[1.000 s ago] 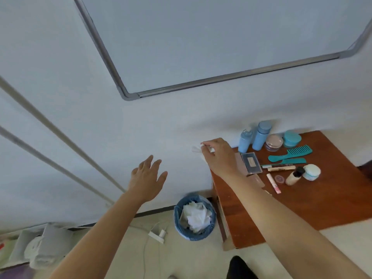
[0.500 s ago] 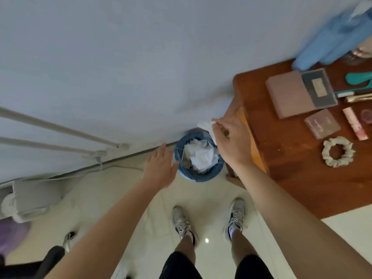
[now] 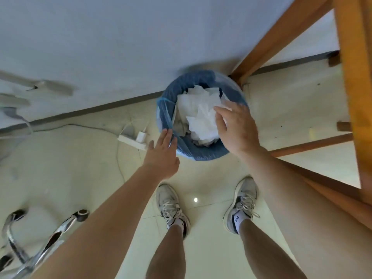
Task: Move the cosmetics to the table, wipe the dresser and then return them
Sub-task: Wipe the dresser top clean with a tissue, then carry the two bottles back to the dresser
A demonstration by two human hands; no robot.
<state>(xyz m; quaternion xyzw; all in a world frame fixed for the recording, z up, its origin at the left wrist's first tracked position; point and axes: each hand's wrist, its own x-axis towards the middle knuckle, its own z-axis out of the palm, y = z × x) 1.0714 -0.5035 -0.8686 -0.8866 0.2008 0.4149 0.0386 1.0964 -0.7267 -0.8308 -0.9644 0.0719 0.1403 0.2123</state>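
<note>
right hand (image 3: 237,129) over the bin (image 3: 201,155), fingers loose, gripping nothing | tissue (image 3: 201,119) sits in the bin right under your fingertips | left hand (image 3: 163,154) flat, open, on the rim's left side | cosmetics not in view, guessing they're up right, above the wooden leg (image 3: 281,37)

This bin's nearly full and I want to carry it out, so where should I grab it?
Probably the near rim of the blue waste bin, coming from above. The wall is behind it, a wooden table leg crowds its far right, and crumpled tissues fill the middle. The left hand is beside the near-left rim.
</note>
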